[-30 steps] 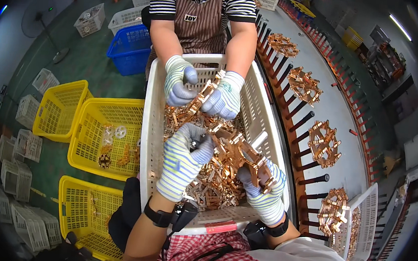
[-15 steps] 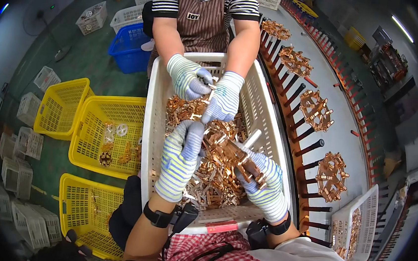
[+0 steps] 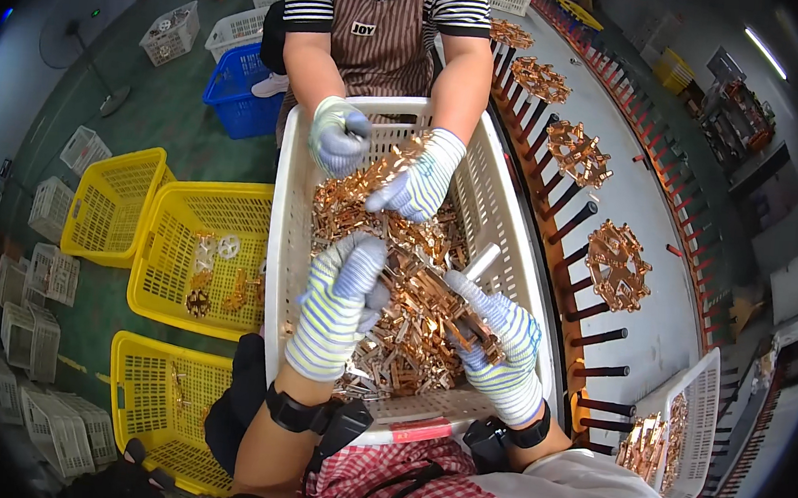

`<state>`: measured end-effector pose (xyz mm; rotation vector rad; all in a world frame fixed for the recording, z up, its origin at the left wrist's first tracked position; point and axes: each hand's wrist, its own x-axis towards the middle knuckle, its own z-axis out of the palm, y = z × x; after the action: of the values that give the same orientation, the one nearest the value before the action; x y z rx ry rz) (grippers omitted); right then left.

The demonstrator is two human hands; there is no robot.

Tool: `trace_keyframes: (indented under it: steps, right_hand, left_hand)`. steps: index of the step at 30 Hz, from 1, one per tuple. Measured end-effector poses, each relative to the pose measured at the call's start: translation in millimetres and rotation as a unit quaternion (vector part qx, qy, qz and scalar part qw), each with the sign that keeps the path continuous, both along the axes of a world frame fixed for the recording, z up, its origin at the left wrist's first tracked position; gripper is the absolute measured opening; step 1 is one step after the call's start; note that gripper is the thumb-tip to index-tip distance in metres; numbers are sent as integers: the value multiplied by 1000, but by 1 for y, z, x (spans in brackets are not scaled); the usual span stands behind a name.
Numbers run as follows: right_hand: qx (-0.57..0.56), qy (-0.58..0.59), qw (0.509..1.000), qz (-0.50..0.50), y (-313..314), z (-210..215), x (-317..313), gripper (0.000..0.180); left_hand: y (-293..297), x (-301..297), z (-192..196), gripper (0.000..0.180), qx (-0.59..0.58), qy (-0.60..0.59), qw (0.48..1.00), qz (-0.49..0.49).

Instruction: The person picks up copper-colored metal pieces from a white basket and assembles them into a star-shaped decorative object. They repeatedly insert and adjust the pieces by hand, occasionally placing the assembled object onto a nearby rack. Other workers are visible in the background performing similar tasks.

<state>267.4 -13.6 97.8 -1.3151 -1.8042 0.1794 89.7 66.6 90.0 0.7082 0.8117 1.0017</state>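
Note:
My right hand (image 3: 507, 349), in a striped knit glove, grips a copper-coloured metal frame (image 3: 460, 311) with several jutting bars. My left hand (image 3: 337, 301), gloved alike, has its fingers curled together at the left of that frame. What they pinch, if anything, is hidden. Beneath both hands, a white perforated basket (image 3: 281, 239) holds a heap of small copper-coloured and silvery metal pieces (image 3: 412, 369). Across it, a co-worker's two gloved hands (image 3: 419, 184) are at a copper-coloured cluster (image 3: 389, 168). A white rod (image 3: 483, 261) lies at the basket's right inner side.
On my right runs a rail with dark pegs (image 3: 574, 224) and copper-coloured wheel-shaped parts (image 3: 619, 265). A white basket with metal parts (image 3: 702, 418) stands near right. Yellow baskets (image 3: 143, 298) and a blue basket (image 3: 231, 106) stand on the left.
The co-worker's hands, close together before, have moved apart. Wheel-shaped parts along the rail have shifted; which way I cannot tell. My hands keep nearly the same places, the right still gripping the frame.

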Motion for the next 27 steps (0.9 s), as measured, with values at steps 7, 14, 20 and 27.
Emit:
trace_keyframes:
  steps: [7,14,20,27]
  right_hand:
    - [88,43,986,-131,0,-27,9,30]
    - [-46,-10,999,12,2,-20,9,67]
    - [-60,32,998,1,1,-14,3,61]
    - [-61,58,996,-2,2,-12,-2,41]
  left_hand:
    - [0,5,-19,18,317,234,916,81]
    - [1,8,-11,16,330,226,915,43]
    - [9,6,-14,18,537,408,721,157]
    - [8,1,-10,18,305,181,934,37]
